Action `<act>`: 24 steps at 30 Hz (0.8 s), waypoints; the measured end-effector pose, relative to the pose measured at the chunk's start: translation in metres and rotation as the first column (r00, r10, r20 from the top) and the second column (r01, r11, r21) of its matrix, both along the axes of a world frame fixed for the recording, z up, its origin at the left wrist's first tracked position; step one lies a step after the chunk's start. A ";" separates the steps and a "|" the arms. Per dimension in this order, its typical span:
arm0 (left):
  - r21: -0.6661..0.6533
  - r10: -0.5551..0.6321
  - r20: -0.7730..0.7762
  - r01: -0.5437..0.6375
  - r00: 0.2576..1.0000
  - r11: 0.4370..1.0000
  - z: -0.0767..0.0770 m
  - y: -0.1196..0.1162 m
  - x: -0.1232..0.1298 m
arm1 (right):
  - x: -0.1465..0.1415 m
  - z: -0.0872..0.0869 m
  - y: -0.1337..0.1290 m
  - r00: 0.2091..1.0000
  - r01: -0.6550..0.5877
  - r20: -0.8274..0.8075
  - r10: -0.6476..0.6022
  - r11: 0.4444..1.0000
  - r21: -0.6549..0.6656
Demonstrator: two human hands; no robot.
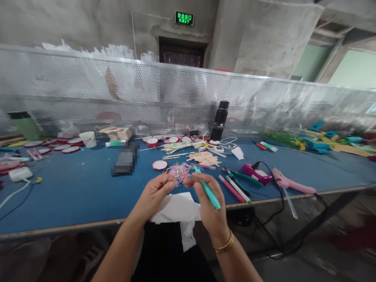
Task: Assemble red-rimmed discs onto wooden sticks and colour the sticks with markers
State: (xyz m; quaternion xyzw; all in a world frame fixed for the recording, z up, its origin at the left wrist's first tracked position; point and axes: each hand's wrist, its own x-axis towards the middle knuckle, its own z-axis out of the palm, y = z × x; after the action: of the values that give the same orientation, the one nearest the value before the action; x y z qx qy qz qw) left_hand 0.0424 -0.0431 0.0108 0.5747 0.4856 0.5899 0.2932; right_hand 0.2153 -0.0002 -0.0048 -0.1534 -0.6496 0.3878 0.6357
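Note:
At the table's front edge, my right hand [210,201] is closed around a teal pen [210,194], which slants down to the right across the fingers. My left hand [155,192] is pinched shut beside it, fingertips close to those of the right. A thin strand seems to stick up from the left fingers, but what they hold is too small to make out. Just beyond both hands lies a pile of small multicoloured loops [179,170]. White tissue [176,207] spreads below the hands, partly hanging over the edge.
Wooden sticks [204,158] and a red-rimmed disc [160,165] lie past the pile. To the right are markers [232,188], green-handled pliers [239,182] and a pink glue gun [293,182] with its cord. A black bottle [219,121] stands by the perforated metal screen [182,94].

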 end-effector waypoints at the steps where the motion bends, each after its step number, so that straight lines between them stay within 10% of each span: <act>1: -0.003 -0.002 0.000 0.002 1.000 1.000 0.001 -0.001 0.000 | -0.005 -0.002 -0.003 0.999 0.032 0.038 -0.034 0.998 0.049; 16: -0.037 -0.103 -0.156 0.098 0.982 0.994 0.008 -0.002 0.003 | -0.004 -0.006 0.002 0.894 0.246 0.223 -0.389 0.842 0.481; 24: -0.078 0.001 -0.123 -0.011 0.992 0.997 0.000 0.008 0.006 | 0.055 -0.013 0.051 0.477 0.513 0.550 -0.685 0.726 0.459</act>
State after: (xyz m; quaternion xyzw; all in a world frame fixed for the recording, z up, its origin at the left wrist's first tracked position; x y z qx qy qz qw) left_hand 0.0483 -0.0347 0.0108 0.5965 0.5272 0.5347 0.2834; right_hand 0.2698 0.0510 -0.0176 -0.4289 -0.7802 -0.0258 0.4546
